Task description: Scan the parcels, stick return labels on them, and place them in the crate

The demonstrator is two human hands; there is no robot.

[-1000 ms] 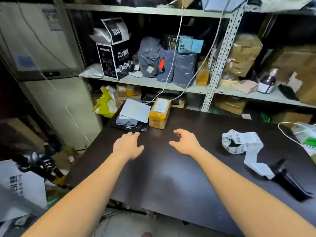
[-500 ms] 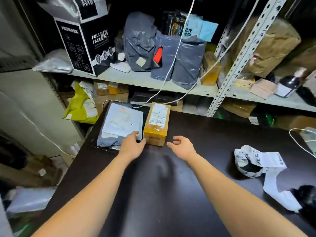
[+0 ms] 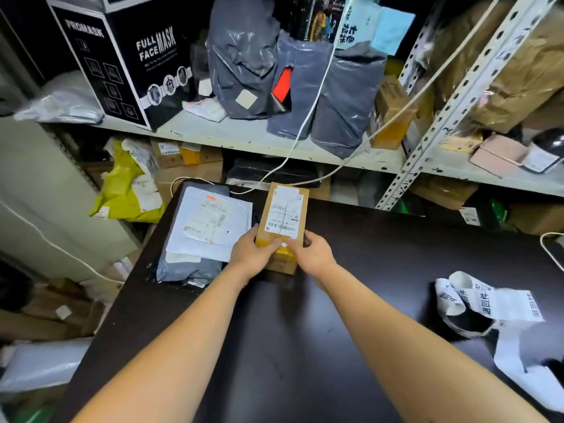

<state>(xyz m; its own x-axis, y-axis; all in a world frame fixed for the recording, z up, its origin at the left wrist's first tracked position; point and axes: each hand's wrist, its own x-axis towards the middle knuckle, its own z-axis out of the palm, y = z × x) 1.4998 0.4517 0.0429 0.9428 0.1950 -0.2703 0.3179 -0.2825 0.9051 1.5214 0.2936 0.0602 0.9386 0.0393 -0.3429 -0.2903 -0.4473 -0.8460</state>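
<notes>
Both left hand (image 3: 251, 255) and right hand (image 3: 312, 254) grasp the near end of the cardboard parcel (image 3: 283, 213), far left on the counter (image 3: 305, 346). End-only grip may let it tip or nudge the grey mailer (image 3: 207, 230) just beside it.

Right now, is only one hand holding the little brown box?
No, the left hand and the right hand both grip the near end of the brown box.
</notes>
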